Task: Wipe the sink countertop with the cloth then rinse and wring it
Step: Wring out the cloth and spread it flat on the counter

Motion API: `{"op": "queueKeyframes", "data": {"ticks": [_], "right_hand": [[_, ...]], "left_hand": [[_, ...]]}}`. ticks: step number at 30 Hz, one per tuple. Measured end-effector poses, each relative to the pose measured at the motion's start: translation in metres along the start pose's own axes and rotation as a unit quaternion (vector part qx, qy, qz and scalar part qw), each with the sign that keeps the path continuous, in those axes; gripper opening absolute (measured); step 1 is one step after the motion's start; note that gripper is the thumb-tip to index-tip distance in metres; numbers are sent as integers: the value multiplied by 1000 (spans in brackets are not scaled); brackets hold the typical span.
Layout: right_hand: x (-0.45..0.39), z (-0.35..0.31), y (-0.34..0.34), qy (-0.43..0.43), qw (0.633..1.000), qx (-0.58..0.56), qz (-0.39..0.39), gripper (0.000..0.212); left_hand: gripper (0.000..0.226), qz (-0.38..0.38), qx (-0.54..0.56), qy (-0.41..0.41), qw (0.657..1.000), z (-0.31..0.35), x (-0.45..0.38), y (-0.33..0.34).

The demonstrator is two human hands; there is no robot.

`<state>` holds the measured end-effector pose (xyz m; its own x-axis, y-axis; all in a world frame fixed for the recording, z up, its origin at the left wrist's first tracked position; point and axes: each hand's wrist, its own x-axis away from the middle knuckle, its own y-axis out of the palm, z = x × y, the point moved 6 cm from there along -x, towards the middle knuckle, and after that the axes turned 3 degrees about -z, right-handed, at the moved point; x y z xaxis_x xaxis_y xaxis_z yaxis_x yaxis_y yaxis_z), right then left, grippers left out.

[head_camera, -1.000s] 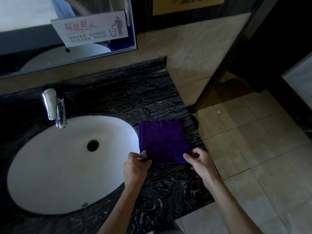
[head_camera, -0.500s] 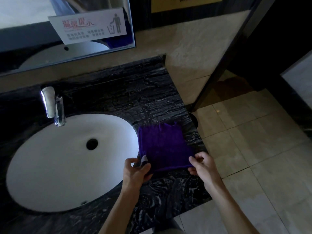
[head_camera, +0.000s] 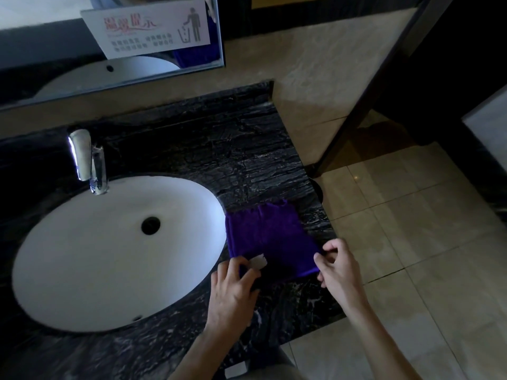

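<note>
A purple cloth (head_camera: 270, 237) lies spread flat on the black marble countertop (head_camera: 219, 149), just right of the white oval sink (head_camera: 82, 256). My left hand (head_camera: 233, 289) pinches the cloth's near left corner, where a small white label shows. My right hand (head_camera: 338, 267) pinches the near right corner at the counter's right edge. Both hands sit at the near side of the cloth.
A chrome faucet (head_camera: 87, 160) stands behind the sink at the left. A mirror (head_camera: 109, 42) with a white notice hangs on the beige wall. The counter ends at the right above a tiled floor (head_camera: 411, 229). A dark partition (head_camera: 384, 78) rises at the right.
Both hands have drawn the cloth a little toward me across the counter, keeping their pinch on its near corners. The cloth stays flat.
</note>
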<state>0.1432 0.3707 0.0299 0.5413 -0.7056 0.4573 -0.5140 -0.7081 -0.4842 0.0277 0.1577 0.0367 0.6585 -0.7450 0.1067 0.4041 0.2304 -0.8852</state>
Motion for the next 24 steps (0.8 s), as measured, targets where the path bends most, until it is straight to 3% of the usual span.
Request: {"op": "queueKeyframes", "data": {"ticks": [2,5,7,9,12,15,18,24], "right_hand": [[-3,-1,-2,9,994,-105,-15,13],[-9,-6,-1,45,956,-284,-59,23],[-14,-18,0,38,943,-317,-93,32],[-19,-35,0,-4,963,-247,-113,34],[-36,-63,3,-88,987,-90,-102,13],[-64,-82,9,-126,988,11,-93,15],[-85,-94,21,-155,976,110,-110,6],[-110,-94,38,-172,941,230,-181,40]], "left_hand": [[34,27,46,-4,999,-5,-3,-5],[14,54,178,-54,981,-19,-9,-15],[7,62,246,-83,964,-27,-18,-22],[15,82,252,-85,960,-32,-31,-31],[13,83,285,-85,951,-37,-53,-39],[16,52,330,-113,936,-46,-77,-40],[13,23,276,-149,949,-58,-96,-32],[9,7,200,-129,971,-73,-116,-24]]}}
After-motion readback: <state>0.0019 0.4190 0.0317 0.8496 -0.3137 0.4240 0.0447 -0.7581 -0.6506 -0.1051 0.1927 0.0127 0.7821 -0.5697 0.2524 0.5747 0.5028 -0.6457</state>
